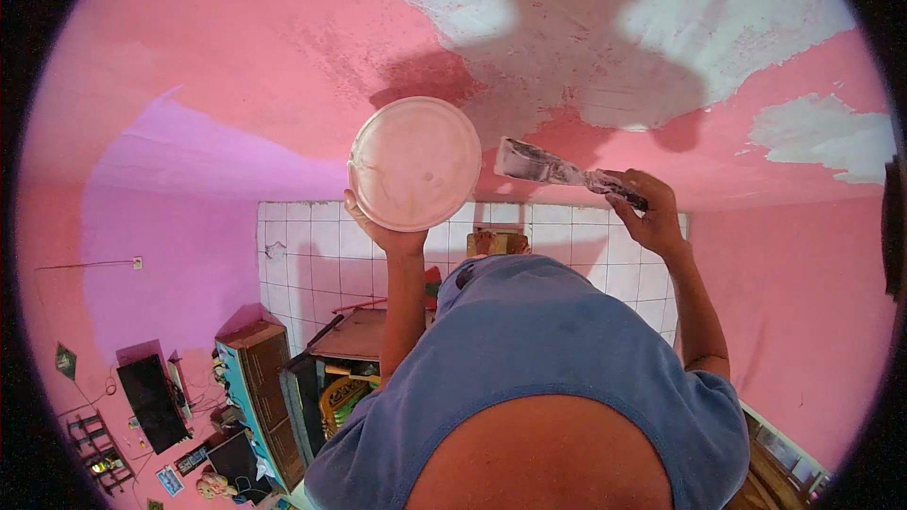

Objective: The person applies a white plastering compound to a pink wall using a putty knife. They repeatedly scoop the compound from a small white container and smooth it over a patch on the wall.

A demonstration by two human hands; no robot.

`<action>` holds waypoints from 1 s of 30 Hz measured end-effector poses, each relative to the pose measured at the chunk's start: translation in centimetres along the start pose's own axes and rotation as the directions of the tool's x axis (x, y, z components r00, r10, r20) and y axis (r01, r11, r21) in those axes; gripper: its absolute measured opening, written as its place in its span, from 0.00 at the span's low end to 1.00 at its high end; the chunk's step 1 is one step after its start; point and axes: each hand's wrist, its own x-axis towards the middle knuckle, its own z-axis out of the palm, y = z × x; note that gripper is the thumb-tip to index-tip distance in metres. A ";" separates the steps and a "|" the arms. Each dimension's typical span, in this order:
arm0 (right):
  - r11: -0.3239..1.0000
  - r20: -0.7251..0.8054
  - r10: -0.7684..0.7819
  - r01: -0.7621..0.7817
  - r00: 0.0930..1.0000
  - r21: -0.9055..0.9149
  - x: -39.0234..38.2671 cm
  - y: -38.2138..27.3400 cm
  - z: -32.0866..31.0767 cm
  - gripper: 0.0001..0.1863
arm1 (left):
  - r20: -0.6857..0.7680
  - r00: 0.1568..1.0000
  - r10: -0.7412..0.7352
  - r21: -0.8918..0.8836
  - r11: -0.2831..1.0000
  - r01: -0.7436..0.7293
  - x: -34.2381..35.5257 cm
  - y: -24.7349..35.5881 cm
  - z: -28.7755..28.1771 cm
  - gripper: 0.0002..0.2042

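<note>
My left hand (pixel 389 234) holds up a round, pale bucket lid (pixel 416 165) by its lower edge, with the thumb at the left rim and the other fingers hidden behind it. The lid's face is smeared whitish pink. In my right hand (pixel 654 215) is a putty knife (pixel 548 166), gripped by its dark handle. Its broad blade, smeared with whitish material, points left toward the lid and stays apart from it. Beyond both hands stands a pink wall (pixel 283 47) with rough pale-white patches (pixel 746 28); my shadow falls across them.
Below me spreads a white tiled floor (pixel 321 236), with a small wooden stand (pixel 498 243) at my feet. To the left are a brown cabinet (pixel 260 340), a dark-framed piece of furniture (pixel 302 397) and a wall-side screen (pixel 154 403). Another pink wall (pixel 756 283) rises on the right.
</note>
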 end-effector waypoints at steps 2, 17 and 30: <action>0.697 0.253 0.321 -0.408 0.913 0.590 0.6 -1.1 0.9 0.13 | -0.077 0.996 -0.048 0.032 0.998 0.051 0.3 0.1 0.7 0.32; 0.238 0.716 0.382 -0.811 0.585 0.535 -0.9 0.1 3.0 0.17 | -0.067 0.995 0.075 0.202 0.978 -0.060 0.8 -0.9 -2.2 0.32; 0.472 -0.224 0.619 -0.128 0.753 0.872 -5.2 -3.7 -1.6 0.11 | 0.047 0.979 0.197 0.451 0.871 -0.197 -0.7 1.5 -1.6 0.31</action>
